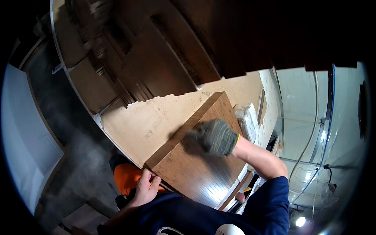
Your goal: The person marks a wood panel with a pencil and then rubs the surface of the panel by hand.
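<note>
A thick, box-shaped brown wood-grain block point(188, 166) lies at a slant in front of me, light glaring off its near right end. At its near left corner, my bare left hand point(148, 187) has thumb and fingers closed on the edge. My right hand point(219, 138) wears a dark grey-green knit glove with a yellow cuff edge. It is over the middle of the block's top face, its fingers curled and smeared by motion. Whether it holds anything, I cannot make out.
Under the block is a pale tan board surface point(137, 125). Dark brown wood planks point(156, 58) lie across the far side. A white wrapped bundle point(247, 119) sits right of the block. Something orange point(127, 178) is beside my left hand. A lit lamp point(300, 221) shows lower right.
</note>
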Demonstrator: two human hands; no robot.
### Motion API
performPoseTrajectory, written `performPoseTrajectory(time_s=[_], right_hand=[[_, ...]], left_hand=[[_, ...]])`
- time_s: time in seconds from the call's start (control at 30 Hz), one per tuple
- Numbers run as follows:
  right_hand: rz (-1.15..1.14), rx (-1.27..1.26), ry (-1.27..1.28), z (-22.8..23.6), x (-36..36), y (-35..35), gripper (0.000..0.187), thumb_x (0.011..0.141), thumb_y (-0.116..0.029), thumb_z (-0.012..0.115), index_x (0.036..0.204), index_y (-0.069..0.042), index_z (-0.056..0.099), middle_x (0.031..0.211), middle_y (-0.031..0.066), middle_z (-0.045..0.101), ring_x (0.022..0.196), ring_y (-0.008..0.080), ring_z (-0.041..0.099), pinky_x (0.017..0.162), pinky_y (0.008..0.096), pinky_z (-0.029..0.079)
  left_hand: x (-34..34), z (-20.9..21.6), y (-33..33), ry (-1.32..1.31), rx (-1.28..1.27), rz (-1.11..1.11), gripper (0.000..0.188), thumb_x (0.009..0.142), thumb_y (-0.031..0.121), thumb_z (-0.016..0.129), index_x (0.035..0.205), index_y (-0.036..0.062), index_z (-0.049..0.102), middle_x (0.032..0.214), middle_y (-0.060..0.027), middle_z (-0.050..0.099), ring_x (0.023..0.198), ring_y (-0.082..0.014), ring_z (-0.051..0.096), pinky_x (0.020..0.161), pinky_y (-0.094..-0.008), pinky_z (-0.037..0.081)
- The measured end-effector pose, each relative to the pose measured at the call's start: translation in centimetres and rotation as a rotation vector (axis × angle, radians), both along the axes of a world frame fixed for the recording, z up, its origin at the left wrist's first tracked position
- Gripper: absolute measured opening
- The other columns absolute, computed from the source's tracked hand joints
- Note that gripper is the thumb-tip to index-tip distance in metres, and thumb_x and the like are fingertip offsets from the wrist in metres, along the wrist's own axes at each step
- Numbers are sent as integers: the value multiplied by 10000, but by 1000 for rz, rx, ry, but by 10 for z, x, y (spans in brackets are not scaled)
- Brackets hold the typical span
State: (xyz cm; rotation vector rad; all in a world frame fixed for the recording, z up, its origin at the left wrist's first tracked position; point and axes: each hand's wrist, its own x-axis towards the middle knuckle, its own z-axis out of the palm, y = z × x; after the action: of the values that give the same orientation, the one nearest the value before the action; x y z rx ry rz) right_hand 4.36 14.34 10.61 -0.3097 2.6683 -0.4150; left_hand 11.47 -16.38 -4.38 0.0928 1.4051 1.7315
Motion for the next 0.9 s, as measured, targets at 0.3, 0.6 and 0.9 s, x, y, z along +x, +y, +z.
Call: performPoseTrajectory(time_s=[0.3,0.6,0.9], right_hand=[[-124,339,-113,-9,-4,25,235,835,-175,545,1050,-101,600,864,136,661,801,299,652,670,385,526],[-187,342,-299,-18,3,12,390,841,-209,585,1201,-70,523,924,97,639,805,187,629,669,312,516],[-211,359,-119,-14,1,3,346,835,-182,542,1166,-83,567,867,150,648,799,264,641,690,339,512]], left_hand=[[-1,0,1,24,-18,-21,154,913,108,553,944,-6,454,814,-98,599,731,-131,574,673,-287,477],[3,-3,2,-60,12,31,178,910,138,583,948,-10,492,821,-67,600,744,-108,567,685,-264,474],[7,-6,2,-5,-19,39,181,909,158,584,948,-1,507,759,-59,585,684,-112,553,641,-279,472]])
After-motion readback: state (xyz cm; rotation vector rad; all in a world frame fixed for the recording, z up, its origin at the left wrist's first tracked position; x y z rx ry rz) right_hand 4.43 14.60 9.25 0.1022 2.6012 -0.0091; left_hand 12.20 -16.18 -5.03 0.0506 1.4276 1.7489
